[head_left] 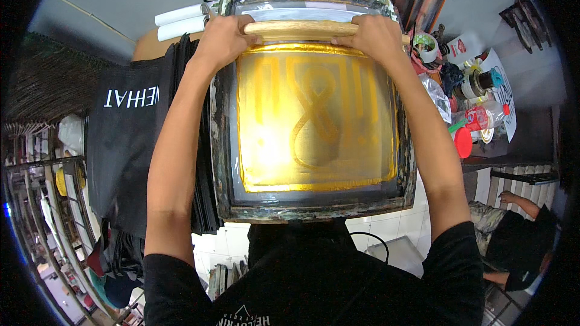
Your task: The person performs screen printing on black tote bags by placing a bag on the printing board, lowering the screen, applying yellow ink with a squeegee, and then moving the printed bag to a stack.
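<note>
A screen-printing frame [314,212] with worn, paint-stained edges lies in front of me. Gold ink coats its mesh [356,145] inside a thicker gold border, and a looped figure with upright bars shows through. Across the far end of the mesh lies a squeegee [302,29] with a pale wooden handle. My left hand [225,39] is closed round its left end, thumb on the near side. On its right end, my right hand [373,37] grips in the same way. A line of wet gold ink runs along the squeegee's near side; its blade is hidden.
Black fabric bags [124,145] are stacked to the left, beside white rolls [181,21]. Along the right stand a tape roll [427,48], cans, a plastic bottle [486,115] and a red-lidded jar [463,142]. More squeegees [420,0] lean on the wall. Another person [513,241] is at lower right.
</note>
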Demonstrator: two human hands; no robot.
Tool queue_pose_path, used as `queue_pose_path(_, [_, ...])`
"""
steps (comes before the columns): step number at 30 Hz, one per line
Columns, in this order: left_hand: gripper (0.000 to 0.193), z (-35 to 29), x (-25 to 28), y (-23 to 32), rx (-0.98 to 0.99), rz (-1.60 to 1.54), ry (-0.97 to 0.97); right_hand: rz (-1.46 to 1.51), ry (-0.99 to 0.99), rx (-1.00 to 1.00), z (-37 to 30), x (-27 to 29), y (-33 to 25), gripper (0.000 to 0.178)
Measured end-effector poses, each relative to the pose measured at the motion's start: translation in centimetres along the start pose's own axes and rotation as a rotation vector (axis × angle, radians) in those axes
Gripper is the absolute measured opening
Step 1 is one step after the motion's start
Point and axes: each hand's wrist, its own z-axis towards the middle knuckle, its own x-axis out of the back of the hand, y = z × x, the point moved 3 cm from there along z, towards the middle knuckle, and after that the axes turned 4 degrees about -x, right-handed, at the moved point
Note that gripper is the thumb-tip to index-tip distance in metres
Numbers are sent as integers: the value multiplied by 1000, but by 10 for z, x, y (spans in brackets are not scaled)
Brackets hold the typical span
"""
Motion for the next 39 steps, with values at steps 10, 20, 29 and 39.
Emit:
queue_pose_path(10, [29, -55, -7, 24, 8, -38, 69, -7, -25, 60, -47, -2, -2, 78])
queue_pose_path(20, [28, -137, -5, 62, 38, -71, 27, 3, -124, 28, -136, 12, -20, 62])
queue_pose_path(29, [24, -234, 1, 110, -40, -60, -7, 201, -46, 74, -252, 17, -26, 29])
queue_pose_path(39, [37, -295, -7, 132, -59, -109, 72, 261, -3, 82, -323, 25, -41, 30])
